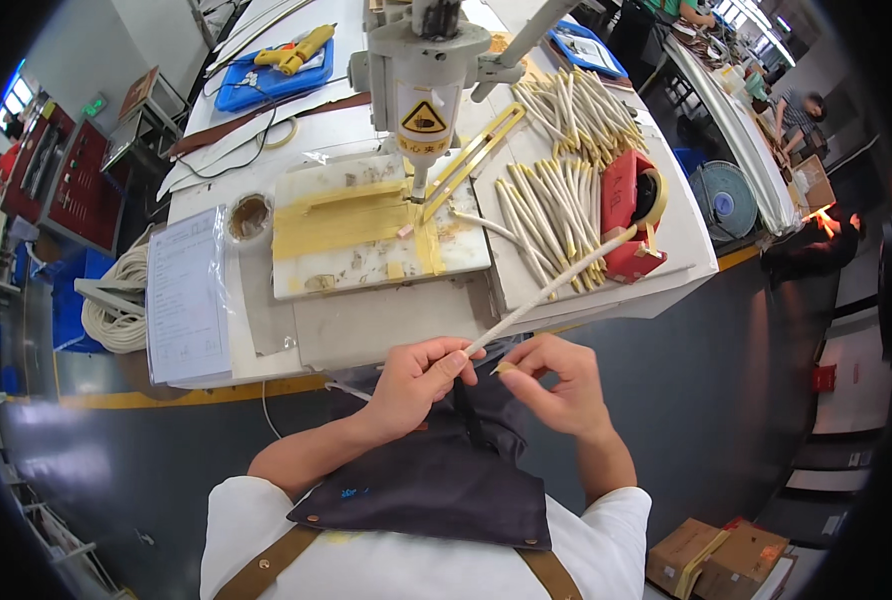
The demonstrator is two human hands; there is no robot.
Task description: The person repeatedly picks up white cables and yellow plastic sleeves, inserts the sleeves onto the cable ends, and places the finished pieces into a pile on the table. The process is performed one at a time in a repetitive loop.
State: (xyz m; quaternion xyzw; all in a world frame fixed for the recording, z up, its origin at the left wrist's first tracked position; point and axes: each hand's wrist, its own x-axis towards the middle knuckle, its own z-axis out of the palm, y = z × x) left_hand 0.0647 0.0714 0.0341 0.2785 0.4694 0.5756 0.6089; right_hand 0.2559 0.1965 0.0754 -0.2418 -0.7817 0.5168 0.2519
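Note:
My left hand (pixel 421 385) is closed around the near end of a stiff white cord piece (pixel 551 288). The cord slants up to the right, and its far tip is wrapped in yellow. Close beside it, my right hand (pixel 563 385) pinches a small yellowish bit of tape (pixel 504 367) between thumb and finger, near the cord's held end. Beyond the hands, a red tape dispenser (pixel 621 215) holds a yellow roll. Several similar cord pieces with yellow tips lie in a pile (pixel 541 205) left of it.
A grey press (pixel 428 85) with a warning label stands over a white board (pixel 366 275) patched with yellow tape. Left of the board are a clear-wrapped paper sheet (pixel 188 300) and a tape roll (pixel 250 217). A blue tray (pixel 276 75) carries a yellow glue gun (pixel 301 50).

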